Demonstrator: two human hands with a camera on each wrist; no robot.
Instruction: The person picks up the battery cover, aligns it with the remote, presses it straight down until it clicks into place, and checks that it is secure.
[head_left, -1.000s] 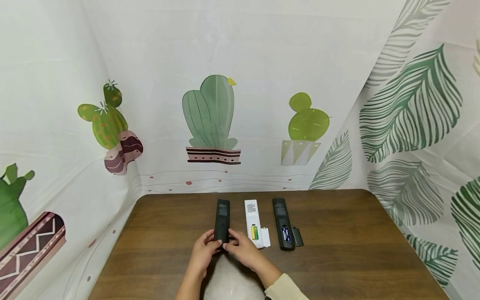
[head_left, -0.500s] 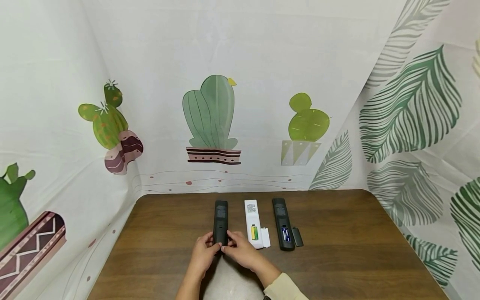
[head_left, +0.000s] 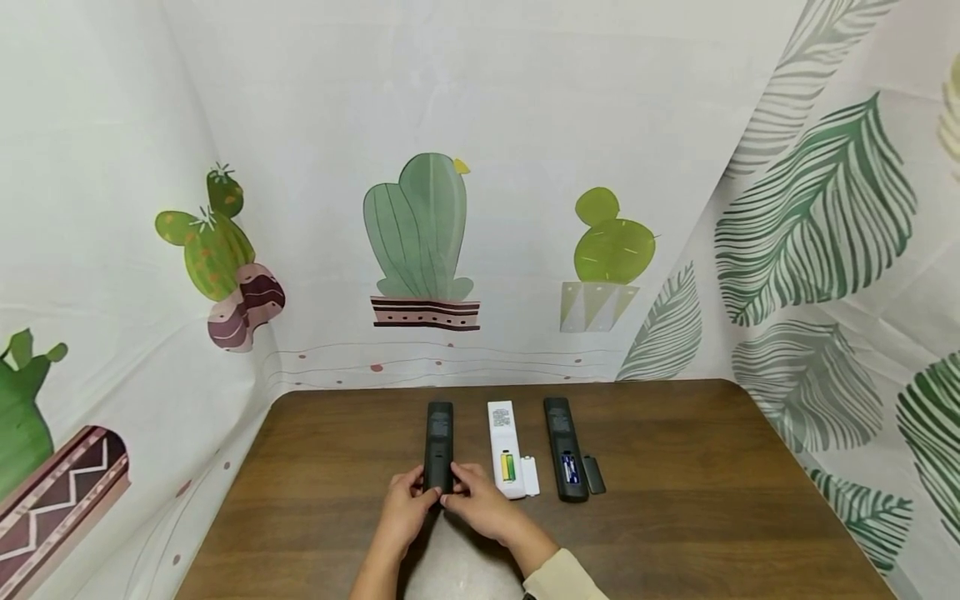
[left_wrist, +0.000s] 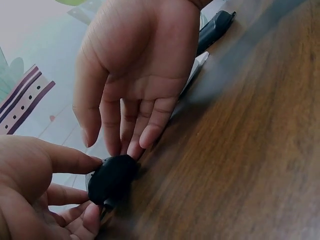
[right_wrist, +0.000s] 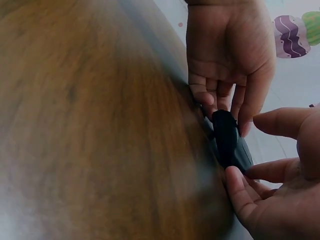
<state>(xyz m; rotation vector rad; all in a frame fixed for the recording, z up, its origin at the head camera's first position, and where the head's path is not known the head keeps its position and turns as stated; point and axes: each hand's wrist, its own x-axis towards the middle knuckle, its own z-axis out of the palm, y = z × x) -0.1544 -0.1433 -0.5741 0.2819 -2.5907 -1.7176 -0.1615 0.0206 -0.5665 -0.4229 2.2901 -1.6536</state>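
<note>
A black remote control (head_left: 439, 437) lies back side up on the wooden table, its battery cover in place. My left hand (head_left: 403, 508) holds its near end from the left, thumb on top and fingers along the side. From the right, my right hand (head_left: 483, 507) grips that same end, with its thumb close to the left thumb. The left wrist view shows the remote's dark end (left_wrist: 114, 180) low over the table between both hands. To the right lie a white remote (head_left: 504, 433) and another black remote (head_left: 561, 433), each with batteries visible in its uncovered compartment.
Beside the white remote lies its white battery cover (head_left: 530, 476), and a black battery cover (head_left: 594, 474) lies by the right black remote. The wooden table (head_left: 697, 500) ends at a cloth backdrop (head_left: 517, 250) printed with cacti and leaves.
Both hands have shifted the left black remote slightly to the left, and it now lies straighter. The white remote and the other black remote have stayed in place.
</note>
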